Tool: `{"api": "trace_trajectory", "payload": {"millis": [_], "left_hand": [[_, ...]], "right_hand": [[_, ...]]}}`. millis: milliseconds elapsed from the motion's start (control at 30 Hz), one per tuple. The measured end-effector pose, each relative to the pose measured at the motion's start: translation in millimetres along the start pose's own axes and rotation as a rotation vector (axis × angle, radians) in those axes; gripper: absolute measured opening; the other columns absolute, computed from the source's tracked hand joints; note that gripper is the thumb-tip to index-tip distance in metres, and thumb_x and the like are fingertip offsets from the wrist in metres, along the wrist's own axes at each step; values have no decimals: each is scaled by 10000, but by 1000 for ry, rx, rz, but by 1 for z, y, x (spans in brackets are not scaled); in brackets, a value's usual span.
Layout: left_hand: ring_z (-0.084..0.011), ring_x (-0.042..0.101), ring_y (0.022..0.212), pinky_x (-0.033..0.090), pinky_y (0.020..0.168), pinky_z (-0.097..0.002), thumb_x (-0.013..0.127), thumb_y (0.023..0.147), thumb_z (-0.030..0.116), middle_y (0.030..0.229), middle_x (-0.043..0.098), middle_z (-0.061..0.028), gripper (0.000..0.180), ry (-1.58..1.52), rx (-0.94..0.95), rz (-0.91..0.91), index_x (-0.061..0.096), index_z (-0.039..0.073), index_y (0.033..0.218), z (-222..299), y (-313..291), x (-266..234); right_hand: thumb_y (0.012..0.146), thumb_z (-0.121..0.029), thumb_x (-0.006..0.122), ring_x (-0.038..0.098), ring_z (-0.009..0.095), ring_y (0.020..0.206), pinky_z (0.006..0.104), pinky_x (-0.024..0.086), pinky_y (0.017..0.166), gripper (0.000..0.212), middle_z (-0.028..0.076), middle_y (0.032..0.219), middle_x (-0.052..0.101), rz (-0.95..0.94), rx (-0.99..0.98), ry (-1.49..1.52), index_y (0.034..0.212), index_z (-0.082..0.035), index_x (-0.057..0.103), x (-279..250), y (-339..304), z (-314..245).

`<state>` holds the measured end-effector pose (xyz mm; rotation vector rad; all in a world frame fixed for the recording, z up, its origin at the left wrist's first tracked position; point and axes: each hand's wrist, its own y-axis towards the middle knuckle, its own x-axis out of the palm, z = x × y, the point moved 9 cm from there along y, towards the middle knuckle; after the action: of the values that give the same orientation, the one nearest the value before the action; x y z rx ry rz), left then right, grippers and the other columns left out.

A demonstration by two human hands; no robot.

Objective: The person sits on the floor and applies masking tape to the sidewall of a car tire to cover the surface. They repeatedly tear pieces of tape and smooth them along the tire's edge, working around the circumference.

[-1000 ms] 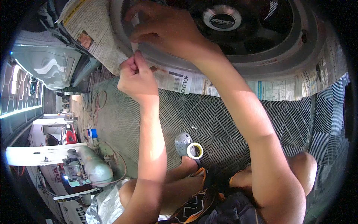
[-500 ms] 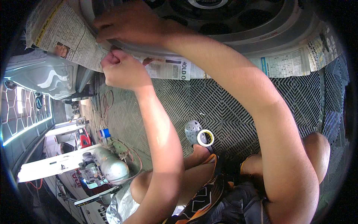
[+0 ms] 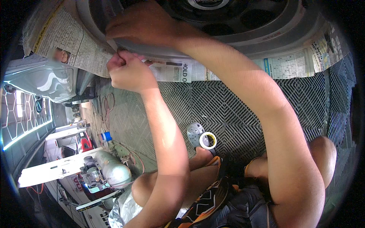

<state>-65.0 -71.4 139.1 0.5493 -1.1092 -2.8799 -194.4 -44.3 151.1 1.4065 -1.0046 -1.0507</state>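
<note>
My left hand (image 3: 133, 74) is closed in a pinch at the lower left edge of a wheel's tyre (image 3: 167, 48). Just above it, my right hand (image 3: 146, 26) reaches across with its fingers bent, in shadow. A thin pale strip (image 3: 113, 44), which looks like tape, spans the small gap between the fingertips of both hands. Newspaper sheets (image 3: 85, 49) lie round the tyre's outer edge, and my left hand covers part of them. The wheel's dark rim (image 3: 262, 18) shows at the top. How the right fingertips grip the strip is partly hidden.
A white tape roll (image 3: 208, 140) is beside my grey clog (image 3: 194, 131) on the ribbed floor mat (image 3: 235, 110). To the left are a compressor with a tank (image 3: 114, 171), hoses (image 3: 108, 104), a blue-and-white container (image 3: 105, 136) and a silvery car panel (image 3: 49, 81).
Both hands have shifted slightly right along the tyre's edge. The pale strip between their fingertips now shows clearly. The tape roll and newspaper stay in place.
</note>
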Motion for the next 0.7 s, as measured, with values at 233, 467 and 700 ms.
{"api": "trace_trajectory", "payload": {"millis": [233,467,700], "left_hand": [[-238,691,543,554,466,-364,600,979,83,673,678,-155,174,223,124,92,630,-84,939,0,9,-13],[-300,744,631,587,616,-415,572,873,7,725,719,-196,127,290,307,211,632,-95,920,-2,19,-7],[-368,742,781,574,697,-452,593,847,3,805,714,-227,116,326,318,202,614,-87,918,-6,19,-16]], "right_hand": [[836,-276,600,629,248,1205,419,574,918,222,-9,1299,643,68,-170,-149,1011,-213,720,-36,29,-45],[811,-298,611,595,232,1200,437,516,952,174,-27,1259,639,151,-125,-144,925,-220,715,-25,37,-32],[796,-306,620,623,220,1159,435,496,910,201,-31,1167,669,102,-60,-219,938,-257,755,-26,32,-47]]}}
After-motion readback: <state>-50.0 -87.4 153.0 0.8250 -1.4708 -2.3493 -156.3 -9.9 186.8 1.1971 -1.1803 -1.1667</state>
